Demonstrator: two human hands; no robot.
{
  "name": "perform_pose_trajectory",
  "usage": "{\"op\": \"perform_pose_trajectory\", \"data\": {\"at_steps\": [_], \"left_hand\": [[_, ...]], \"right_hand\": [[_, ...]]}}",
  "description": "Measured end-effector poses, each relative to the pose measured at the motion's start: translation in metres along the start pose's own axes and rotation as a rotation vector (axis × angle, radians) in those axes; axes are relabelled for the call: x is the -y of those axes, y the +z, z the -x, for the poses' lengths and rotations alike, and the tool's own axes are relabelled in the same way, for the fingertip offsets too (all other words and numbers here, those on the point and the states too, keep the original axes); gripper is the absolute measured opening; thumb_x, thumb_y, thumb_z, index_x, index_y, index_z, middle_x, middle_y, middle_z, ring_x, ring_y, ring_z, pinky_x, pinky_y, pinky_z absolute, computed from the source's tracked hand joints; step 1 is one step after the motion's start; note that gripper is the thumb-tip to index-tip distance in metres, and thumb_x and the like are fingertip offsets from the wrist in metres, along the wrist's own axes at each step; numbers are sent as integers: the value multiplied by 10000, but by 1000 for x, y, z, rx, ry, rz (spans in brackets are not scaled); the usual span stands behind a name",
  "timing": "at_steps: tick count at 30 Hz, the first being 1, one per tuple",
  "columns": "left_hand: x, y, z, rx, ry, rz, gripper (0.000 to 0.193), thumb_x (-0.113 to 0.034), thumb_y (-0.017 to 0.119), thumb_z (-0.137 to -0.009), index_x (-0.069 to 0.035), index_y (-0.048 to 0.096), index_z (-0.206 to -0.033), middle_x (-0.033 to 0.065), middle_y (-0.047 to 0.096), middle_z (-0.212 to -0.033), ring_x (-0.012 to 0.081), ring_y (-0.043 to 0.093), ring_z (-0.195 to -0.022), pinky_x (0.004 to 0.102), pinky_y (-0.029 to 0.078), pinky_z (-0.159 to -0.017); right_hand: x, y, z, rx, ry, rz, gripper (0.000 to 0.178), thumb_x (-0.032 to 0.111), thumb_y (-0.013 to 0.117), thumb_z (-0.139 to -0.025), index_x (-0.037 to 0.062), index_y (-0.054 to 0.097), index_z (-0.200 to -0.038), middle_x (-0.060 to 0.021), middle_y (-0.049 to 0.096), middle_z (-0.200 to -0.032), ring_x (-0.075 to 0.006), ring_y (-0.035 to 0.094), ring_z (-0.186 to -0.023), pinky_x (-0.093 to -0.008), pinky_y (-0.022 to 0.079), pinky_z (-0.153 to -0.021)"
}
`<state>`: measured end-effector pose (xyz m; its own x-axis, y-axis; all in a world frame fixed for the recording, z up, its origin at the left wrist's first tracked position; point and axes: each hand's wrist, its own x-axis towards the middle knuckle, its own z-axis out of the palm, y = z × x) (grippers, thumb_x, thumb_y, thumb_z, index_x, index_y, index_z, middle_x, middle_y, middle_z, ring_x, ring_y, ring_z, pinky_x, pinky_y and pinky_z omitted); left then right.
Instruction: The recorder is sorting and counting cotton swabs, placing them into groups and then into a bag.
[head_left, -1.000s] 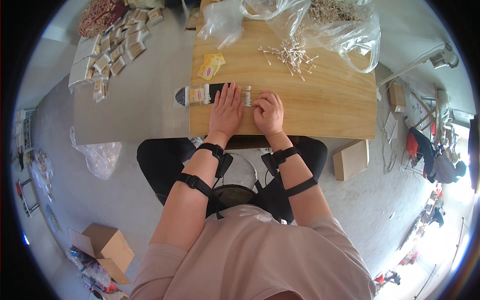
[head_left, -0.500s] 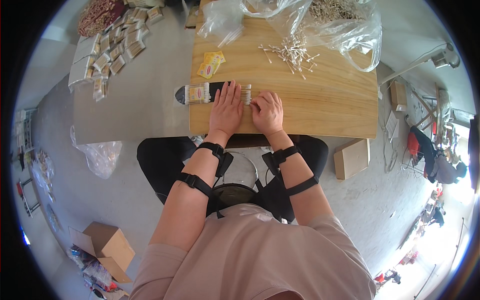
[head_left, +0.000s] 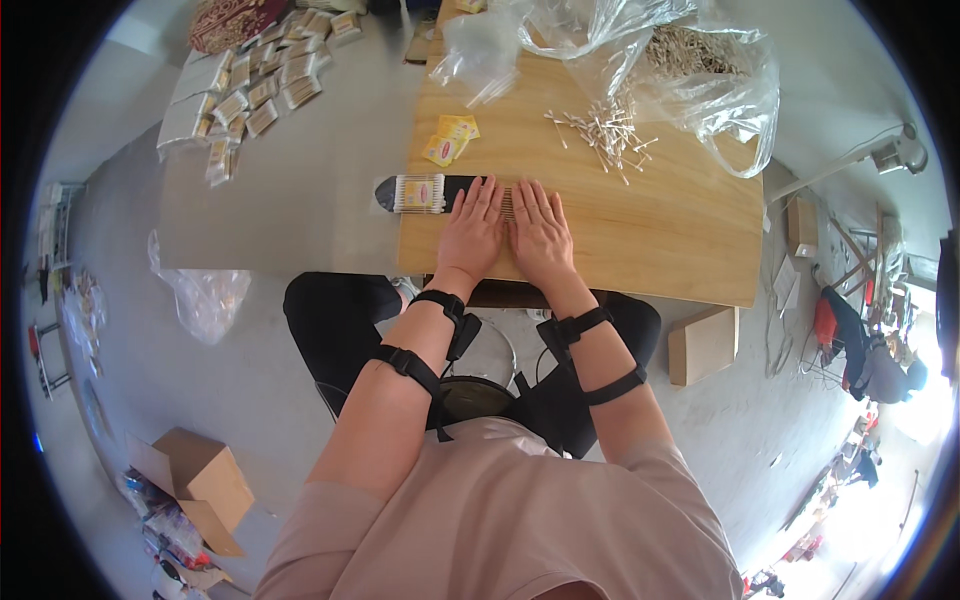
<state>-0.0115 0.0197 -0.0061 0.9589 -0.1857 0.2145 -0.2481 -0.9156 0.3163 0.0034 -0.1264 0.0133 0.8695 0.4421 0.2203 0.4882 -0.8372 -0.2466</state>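
Observation:
On the wooden table, my left hand (head_left: 473, 233) and my right hand (head_left: 541, 236) lie flat side by side, fingers stretched forward. Between them shows a row of cotton swabs (head_left: 508, 204), lined up and partly covered by both hands. My left fingers also rest over the right end of a black strip (head_left: 460, 187). At the strip's left end sits a flat pack of cotton swabs (head_left: 419, 193) with a yellow card in it. Several loose yellow cards (head_left: 452, 139) lie just beyond the strip.
A heap of loose cotton swabs (head_left: 612, 135) lies beyond my right hand, before a large clear plastic bag (head_left: 690, 60) full of swabs. Small clear bags (head_left: 475, 65) lie farther left. Many filled packs (head_left: 262, 90) cover the grey table's far side. A cardboard box (head_left: 704, 346) stands below right.
My right hand has moved left against the swab row and flattened, its fingers now stretched out instead of curled. My left hand stays over the strip. The whole view has shifted slightly.

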Motion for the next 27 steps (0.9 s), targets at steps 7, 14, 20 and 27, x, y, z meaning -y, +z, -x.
{"op": "perform_pose_trajectory", "data": {"at_steps": [7, 14, 20, 27], "left_hand": [[0, 3, 0, -26, 5, -5, 487, -250, 468, -934, -79, 426, -1387, 93, 375, -1468, 266, 325, -1375, 434, 262, -1127], [2, 7, 1, -69, 0, 42, 485, -247, 463, -932, -82, 432, -1386, 91, 373, -1472, 265, 326, -1375, 435, 258, -1130], [2, 8, 0, -52, -6, 26, 485, -249, 453, -933, -77, 432, -1386, 96, 382, -1468, 264, 336, -1371, 432, 250, -1134], [7, 0, 2, -157, 16, 295, 474, -201, 483, -934, -42, 428, -1378, 145, 402, -1444, 304, 347, -1358, 458, 259, -1116]], "right_hand": [[9, 4, -1, -20, 64, 18, 494, 216, 470, -916, 24, 439, -1370, -141, 413, -1443, -274, 352, -1364, -449, 237, -1133], [16, 12, 1, -2, 112, 20, 499, 227, 454, -925, 29, 423, -1382, -141, 402, -1450, -274, 331, -1376, -436, 217, -1143], [16, 8, -2, 1, 106, 25, 483, 224, 430, -939, 35, 421, -1383, -137, 400, -1452, -266, 331, -1376, -431, 219, -1143], [17, 8, 0, 18, 116, 63, 489, 227, 435, -936, 32, 416, -1384, -128, 408, -1450, -256, 329, -1379, -424, 217, -1147]]}}
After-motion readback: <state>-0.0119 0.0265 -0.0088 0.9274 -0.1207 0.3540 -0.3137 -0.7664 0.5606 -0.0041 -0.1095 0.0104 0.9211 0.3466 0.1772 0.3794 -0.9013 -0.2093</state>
